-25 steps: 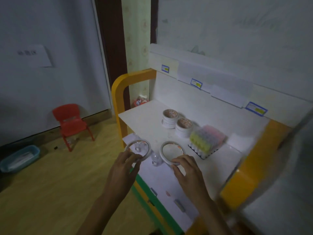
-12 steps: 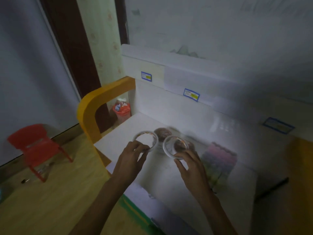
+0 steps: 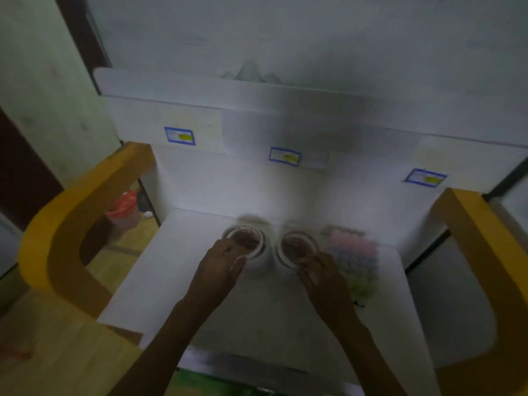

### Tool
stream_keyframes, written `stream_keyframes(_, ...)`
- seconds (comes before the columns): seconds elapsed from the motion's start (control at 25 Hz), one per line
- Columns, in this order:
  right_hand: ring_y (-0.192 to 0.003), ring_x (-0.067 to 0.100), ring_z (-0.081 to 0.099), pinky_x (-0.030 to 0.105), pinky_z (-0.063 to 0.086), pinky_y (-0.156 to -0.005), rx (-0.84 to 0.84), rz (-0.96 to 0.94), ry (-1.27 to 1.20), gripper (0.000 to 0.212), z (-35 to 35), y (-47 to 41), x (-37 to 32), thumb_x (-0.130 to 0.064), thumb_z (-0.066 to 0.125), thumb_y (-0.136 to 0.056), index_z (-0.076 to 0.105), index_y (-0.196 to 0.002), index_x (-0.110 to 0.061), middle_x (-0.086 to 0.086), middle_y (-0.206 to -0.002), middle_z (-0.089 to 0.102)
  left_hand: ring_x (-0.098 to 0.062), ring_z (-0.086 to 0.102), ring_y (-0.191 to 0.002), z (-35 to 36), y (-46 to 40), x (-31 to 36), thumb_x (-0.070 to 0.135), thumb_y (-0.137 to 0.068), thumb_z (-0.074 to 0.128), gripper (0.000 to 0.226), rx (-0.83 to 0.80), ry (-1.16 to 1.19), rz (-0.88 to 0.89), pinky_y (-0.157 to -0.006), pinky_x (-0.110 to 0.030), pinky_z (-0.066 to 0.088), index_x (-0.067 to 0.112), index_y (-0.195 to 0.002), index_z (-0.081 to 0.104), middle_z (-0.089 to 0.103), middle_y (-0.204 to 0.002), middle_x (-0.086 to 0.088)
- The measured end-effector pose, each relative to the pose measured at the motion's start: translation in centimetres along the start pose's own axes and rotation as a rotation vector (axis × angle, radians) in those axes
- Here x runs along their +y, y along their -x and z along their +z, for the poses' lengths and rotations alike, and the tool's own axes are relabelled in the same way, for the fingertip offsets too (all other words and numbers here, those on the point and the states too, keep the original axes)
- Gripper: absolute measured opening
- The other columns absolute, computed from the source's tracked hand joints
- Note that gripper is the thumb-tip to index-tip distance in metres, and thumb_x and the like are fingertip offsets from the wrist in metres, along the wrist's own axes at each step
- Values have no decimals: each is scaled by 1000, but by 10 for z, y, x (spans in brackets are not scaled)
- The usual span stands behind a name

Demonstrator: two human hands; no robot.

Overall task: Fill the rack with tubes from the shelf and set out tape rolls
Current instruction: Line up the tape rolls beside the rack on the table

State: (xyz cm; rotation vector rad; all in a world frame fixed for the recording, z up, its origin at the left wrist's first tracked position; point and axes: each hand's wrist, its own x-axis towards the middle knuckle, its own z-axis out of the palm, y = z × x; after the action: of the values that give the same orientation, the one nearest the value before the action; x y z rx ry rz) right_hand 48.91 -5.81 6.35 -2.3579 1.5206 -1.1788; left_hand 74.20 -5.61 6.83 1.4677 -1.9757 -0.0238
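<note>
The view is blurred by motion. My left hand [image 3: 221, 262] holds a white tape roll [image 3: 258, 241] on top of the left stack of tape rolls [image 3: 260, 261] on the white shelf [image 3: 171, 267]. My right hand [image 3: 320, 270] holds a second white tape roll [image 3: 281, 251] on the right stack [image 3: 285, 268]. Whether each held roll rests on its stack or hovers just above it cannot be told. A tube rack [image 3: 354, 258] full of pink, blue and yellow-green capped tubes stands to the right of my right hand.
Yellow curved shelf sides rise at the left [image 3: 71, 224] and the right [image 3: 483, 252]. Blue-framed labels [image 3: 180, 136] are stuck on the white back panel. A red basket [image 3: 124, 212] stands on the wooden floor behind the left side.
Both hands carried their tape rolls forward and down onto the two stacks at the back of the shelf. The camera swung to face the shelf squarely.
</note>
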Motion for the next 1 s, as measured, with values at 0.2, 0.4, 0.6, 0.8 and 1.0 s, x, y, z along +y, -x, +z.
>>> stream_keyframes(0.2, -89, 28, 60, 32, 48, -80, -12, 89, 91, 13, 18, 6, -11, -15, 61, -85, 68, -94, -8, 8, -93, 65, -21, 51, -92, 6, -9, -13, 26, -86, 49, 30, -13, 45, 132, -78, -28, 42, 10, -98, 71, 67, -96, -10)
stream_keyframes(0.4, -89, 28, 60, 35, 52, -75, -27, 124, 140, 23, 25, 9, -15, -22, 52, -90, 68, -97, -8, 9, -96, 65, -21, 50, -87, 4, -12, -20, 23, -86, 49, 26, -8, 95, 180, -74, -29, 42, 12, -94, 71, 65, -92, -7)
stream_keyframes(0.6, -92, 19, 53, 32, 48, -77, -21, 135, 132, 18, 26, 4, -19, -19, 55, -91, 68, -98, -9, 7, -96, 64, -19, 48, -87, 2, -17, -19, 24, -84, 49, 26, -32, 122, 192, -73, -28, 38, 13, -93, 70, 64, -90, -5)
stream_keyframes(0.8, -106, 18, 54, 29, 47, -91, 17, 157, 108, 20, 16, 8, -28, -17, 64, -89, 65, -108, -12, 5, -110, 63, -20, 49, -94, -2, -17, -19, 27, -75, 54, 30, -106, 126, 186, -80, -27, 36, 18, -103, 63, 61, -99, -1)
stream_keyframes(1.0, -103, 16, 55, 22, 47, -81, 43, 238, 156, 26, -25, 27, -39, -21, 67, -88, 63, -112, -13, 7, -109, 64, -31, 52, -104, -4, -26, 10, 33, -78, 53, 38, -156, 97, 243, -90, -41, 42, 11, -108, 62, 60, -108, -7)
